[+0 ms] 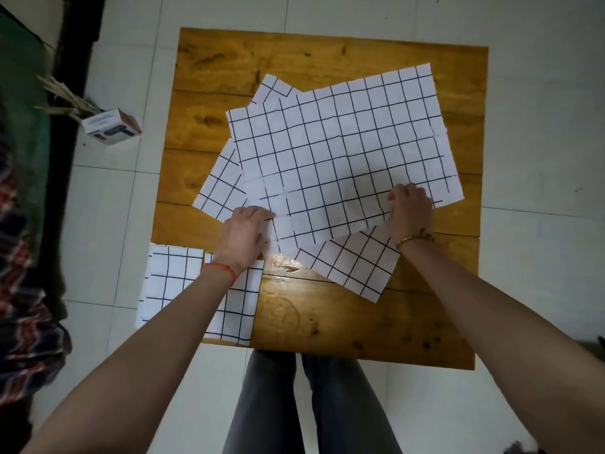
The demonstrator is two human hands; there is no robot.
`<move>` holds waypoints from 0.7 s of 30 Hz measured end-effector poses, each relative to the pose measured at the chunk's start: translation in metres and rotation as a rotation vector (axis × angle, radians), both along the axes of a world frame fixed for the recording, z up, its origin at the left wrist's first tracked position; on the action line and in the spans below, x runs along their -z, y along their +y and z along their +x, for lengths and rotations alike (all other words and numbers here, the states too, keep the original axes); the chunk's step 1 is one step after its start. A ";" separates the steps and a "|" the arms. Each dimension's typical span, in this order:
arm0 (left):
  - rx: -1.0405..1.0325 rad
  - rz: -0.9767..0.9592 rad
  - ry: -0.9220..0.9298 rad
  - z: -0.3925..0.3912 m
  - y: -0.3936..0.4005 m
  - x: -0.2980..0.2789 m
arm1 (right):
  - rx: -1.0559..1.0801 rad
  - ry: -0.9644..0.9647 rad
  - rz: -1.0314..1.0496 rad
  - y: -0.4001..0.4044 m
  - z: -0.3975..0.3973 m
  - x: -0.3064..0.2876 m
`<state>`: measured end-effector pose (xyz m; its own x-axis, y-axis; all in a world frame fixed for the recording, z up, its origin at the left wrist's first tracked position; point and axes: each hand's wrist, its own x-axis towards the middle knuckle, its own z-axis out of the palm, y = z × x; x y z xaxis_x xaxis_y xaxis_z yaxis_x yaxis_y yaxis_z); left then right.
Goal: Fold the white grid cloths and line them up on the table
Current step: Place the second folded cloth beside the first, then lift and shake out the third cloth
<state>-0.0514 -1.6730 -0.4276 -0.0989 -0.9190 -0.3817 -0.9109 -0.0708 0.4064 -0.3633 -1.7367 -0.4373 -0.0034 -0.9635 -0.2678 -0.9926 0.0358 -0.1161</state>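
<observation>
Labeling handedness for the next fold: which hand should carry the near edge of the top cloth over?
Either, likely both. The left hand and right hand each grip the top cloth at its near edge, one at each end.

A home: tiled floor (pixel 523 126), wooden table (pixel 360 322), green rug (pixel 23 103).

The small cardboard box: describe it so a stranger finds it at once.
Start at the wooden table and look left onto the white tiled floor. The small cardboard box lies tilted there beside dry straw-like stalks, the only printed carton, white with an orange-brown end.
</observation>
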 end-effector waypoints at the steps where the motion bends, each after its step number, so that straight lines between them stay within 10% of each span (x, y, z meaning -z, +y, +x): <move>1: 0.004 -0.014 -0.001 0.002 -0.002 0.000 | -0.028 -0.042 -0.035 0.002 0.006 -0.002; 10: 0.068 -0.067 -0.046 0.035 -0.029 -0.006 | -0.332 -0.435 0.043 0.048 0.126 -0.011; 21: 0.199 -0.143 -0.115 0.084 -0.093 0.004 | -0.359 -0.257 0.246 0.048 0.184 0.016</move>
<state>0.0327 -1.7657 -0.4312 -0.2466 -0.9311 -0.2687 -0.9420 0.1652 0.2922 -0.1791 -1.6887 -0.4531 0.4125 -0.8001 -0.4355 -0.8878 -0.2459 -0.3890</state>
